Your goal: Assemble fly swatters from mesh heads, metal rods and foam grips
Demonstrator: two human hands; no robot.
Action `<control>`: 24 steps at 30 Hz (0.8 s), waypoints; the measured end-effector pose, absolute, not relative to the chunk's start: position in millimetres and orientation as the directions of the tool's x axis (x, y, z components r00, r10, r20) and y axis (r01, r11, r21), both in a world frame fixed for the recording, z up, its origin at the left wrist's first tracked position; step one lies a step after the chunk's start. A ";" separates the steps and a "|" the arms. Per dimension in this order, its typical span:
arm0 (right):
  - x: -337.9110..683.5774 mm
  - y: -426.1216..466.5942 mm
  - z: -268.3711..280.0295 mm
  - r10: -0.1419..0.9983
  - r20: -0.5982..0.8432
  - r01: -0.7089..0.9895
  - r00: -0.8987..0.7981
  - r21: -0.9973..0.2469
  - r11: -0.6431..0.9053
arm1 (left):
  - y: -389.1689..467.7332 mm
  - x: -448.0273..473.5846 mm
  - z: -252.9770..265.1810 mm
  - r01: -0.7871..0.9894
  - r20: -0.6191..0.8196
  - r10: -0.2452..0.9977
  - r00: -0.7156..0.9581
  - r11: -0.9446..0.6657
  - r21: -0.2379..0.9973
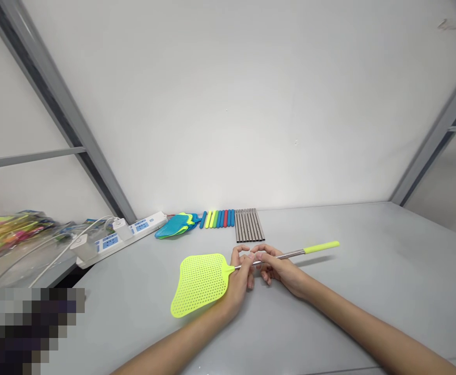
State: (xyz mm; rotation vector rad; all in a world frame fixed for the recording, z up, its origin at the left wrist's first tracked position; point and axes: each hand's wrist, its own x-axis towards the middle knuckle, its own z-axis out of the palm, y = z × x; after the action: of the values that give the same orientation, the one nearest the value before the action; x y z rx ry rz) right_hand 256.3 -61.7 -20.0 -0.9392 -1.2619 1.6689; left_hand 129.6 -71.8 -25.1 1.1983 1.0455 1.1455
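Note:
A yellow-green fly swatter (201, 281) with a perforated head, a thin metal rod and a yellow-green handle grip lies across both hands, just above the table. My left hand (240, 276) is closed round the rod close to the swatter's head. Right beside it, my right hand (277, 268) pinches the thicker metal tube, with the handle grip pointing to the far right. The fingertips of the two hands nearly meet at mid-rod. Some fingers of each hand are partly hidden behind the rod and palms.
Along the wall lie a stack of blue and yellow-green swatter heads (177, 225), a row of coloured handle grips (217, 219) and a row of metal tubes (249, 225). A white power strip (134, 229) with plugs and cables is on the left. Bagged swatters (13, 234) lie farther left.

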 end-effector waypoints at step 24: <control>283.2 -66.7 -3.2 0.548 -0.262 -0.026 -0.795 -0.886 -0.463 | -69.7 110.4 -21.6 -0.092 -0.104 0.715 0.692 0.231 0.969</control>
State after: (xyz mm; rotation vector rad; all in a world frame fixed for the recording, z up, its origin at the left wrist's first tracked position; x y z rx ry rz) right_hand 283.2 -66.7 -3.2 -0.7568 -1.3797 2.2995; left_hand 110.4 -69.7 -21.6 1.2225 0.6159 0.6058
